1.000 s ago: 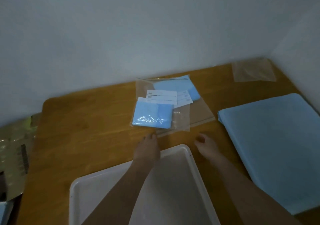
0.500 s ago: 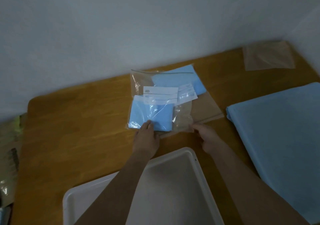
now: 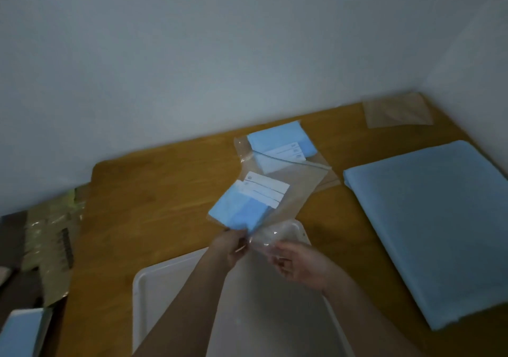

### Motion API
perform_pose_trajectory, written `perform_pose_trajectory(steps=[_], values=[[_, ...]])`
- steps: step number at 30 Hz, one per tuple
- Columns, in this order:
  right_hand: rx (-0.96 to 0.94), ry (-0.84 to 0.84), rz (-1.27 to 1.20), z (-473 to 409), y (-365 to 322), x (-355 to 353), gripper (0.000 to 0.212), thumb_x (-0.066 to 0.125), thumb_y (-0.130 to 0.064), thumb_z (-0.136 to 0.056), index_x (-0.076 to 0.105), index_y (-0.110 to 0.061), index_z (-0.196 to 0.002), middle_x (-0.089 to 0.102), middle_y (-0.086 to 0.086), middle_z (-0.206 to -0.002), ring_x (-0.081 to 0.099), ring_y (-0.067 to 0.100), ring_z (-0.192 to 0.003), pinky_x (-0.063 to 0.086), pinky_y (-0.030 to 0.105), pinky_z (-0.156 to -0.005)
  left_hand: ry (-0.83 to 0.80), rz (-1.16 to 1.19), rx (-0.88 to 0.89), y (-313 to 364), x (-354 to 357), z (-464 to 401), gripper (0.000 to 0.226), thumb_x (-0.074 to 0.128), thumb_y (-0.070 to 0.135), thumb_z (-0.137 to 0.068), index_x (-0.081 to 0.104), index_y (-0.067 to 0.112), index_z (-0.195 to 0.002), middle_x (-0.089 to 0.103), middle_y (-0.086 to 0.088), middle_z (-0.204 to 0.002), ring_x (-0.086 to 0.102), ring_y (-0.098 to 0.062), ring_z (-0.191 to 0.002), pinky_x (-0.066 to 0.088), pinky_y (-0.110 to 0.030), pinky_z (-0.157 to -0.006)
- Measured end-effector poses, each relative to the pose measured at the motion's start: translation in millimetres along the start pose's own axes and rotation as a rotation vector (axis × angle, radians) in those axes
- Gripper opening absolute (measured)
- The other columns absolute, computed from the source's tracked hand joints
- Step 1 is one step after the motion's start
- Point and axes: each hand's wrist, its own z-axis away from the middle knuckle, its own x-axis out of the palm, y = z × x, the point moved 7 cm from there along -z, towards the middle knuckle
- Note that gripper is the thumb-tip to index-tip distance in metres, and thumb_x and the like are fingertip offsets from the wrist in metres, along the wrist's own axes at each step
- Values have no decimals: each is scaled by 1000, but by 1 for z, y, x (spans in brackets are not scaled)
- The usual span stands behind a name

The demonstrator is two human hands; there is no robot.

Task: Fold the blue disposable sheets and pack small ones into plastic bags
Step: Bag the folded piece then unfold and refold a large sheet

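Gripping the near edge of a clear zip bag [image 3: 277, 199], both hands hold it lifted off the wooden bench [image 3: 154, 205] above the far end of a white plastic tray [image 3: 170, 279]. The left hand [image 3: 233, 246] pinches the bag at its lower left corner, fingers [image 3: 239, 237] curled over the plastic right under the folded blue sheet [image 3: 239, 213] inside. The right hand [image 3: 299, 264] holds the crumpled lower right part of the same bag, palm turned up and fingers curled round the film. The bag tilts away from the person, its zip line toward the wall, and white label strips [image 3: 265, 193] show just above the blue sheet.

Behind it, near the wall, a second packed bag [image 3: 277, 144] lies flat on the bench with its own folded blue sheet and white label, partly overlapped by the lifted bag in this view. To the right a large stack of blue disposable sheets [image 3: 434, 224] lies flat, well apart from the hands. An empty clear bag [image 3: 398, 111] sits in the far right corner of the bench. Off the left edge of the bench there is crinkled greenish packaging [image 3: 52, 246], too dim to identify, and something pale blue [image 3: 19, 332] at the bottom left corner.
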Motion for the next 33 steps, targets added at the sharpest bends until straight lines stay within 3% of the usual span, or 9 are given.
perform_pose_trajectory(steps=[4,8,10,12,13,19,24,30,33], values=[[-47,127,-210,18,23,-34,24,63,-18,-88,63,-11,-111,69,9,-118,65,24,-102,52,32,-75,67,-150,43,-13,-41,19,36,56,-10,-88,53,10,-117,61,-12,-87,55,-17,-65,49,-28,-56],[-75,198,-416,36,38,-65,34,55,-28,-95,59,-6,-120,64,15,-105,59,25,-85,47,33,-74,136,-386,77,-22,-82,37,42,56,-11,-87,52,10,-123,61,-19,-90,55,-21,-59,49,-21,-44],[-61,200,-436,43,44,-74,41,44,-37,-101,56,-7,-125,61,17,-102,59,24,-92,46,32,-84,156,-505,97,-26,-98,43,48,54,-12,-86,50,10,-128,60,-21,-97,55,-21,-61,49,-21,-43],[-17,254,-316,48,51,-79,39,45,-36,-101,55,-8,-125,60,12,-119,58,25,-114,46,37,-99,170,-629,130,-28,-112,48,52,52,-14,-84,48,9,-131,61,-23,-98,57,-24,-64,49,-25,-46],[4,286,-195,51,55,-80,36,46,-34,-101,55,-10,-126,59,7,-121,58,24,-112,47,40,-96,176,-707,156,-28,-118,49,54,52,-14,-83,48,8,-132,61,-24,-98,58,-26,-66,50,-28,-50],[40,344,230,55,73,-65,16,56,-19,-97,67,-7,-95,69,6,-86,61,19,-80,46,29,-70,253,-1174,282,-30,-134,51,43,49,-3,-92,49,8,-134,58,-18,-126,59,-33,-110,50,-40,-95],[-2,335,448,50,82,-53,8,62,-13,-93,69,-11,-96,66,7,-79,58,16,-72,46,27,-65,441,-1546,342,-26,-124,69,52,49,17,-91,31,21,-139,34,-12,-136,37,-32,-125,38,-44,-101],[1,354,491,50,92,-50,13,60,-22,-95,66,-10,-95,57,6,-74,52,16,-69,43,27,-62,18,-1272,494,-48,-51,82,29,53,12,-94,60,5,-121,61,-15,-123,57,-26,-113,41,-25,-93],[-86,344,639,52,85,-42,9,61,-17,-93,67,-12,-89,60,4,-74,54,14,-67,42,23,-57,-98,-1159,429,-63,-21,87,27,56,16,-94,65,4,-117,65,-15,-116,61,-27,-106,47,-29,-91]])
